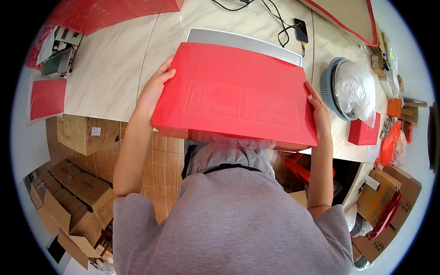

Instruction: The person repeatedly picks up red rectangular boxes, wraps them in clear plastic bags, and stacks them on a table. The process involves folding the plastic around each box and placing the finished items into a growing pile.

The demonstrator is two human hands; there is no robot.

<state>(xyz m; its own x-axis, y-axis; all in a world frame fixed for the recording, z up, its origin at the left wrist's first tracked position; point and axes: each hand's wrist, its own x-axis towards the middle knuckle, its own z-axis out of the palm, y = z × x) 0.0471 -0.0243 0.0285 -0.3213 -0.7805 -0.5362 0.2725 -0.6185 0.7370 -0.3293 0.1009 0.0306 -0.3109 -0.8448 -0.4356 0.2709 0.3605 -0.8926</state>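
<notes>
Between my two hands is a large red box [238,91] with a printed panel on its upper face. Its near side hangs past the table's front edge, close to my body. My left hand [158,85] grips the box's left end, thumb on the top. The right end is held by my right hand [318,112], with fingers along the side. Just beyond the box's far edge shows a flat grey panel with a white rim [243,40]; the box covers the rest of it.
The marble-patterned table [105,68] carries a black phone [300,31] with cables at the back. To the right stand a grey-blue basket [327,85] with clear plastic bags and a small red box [365,130]. Cardboard boxes [85,133] sit on the floor at left.
</notes>
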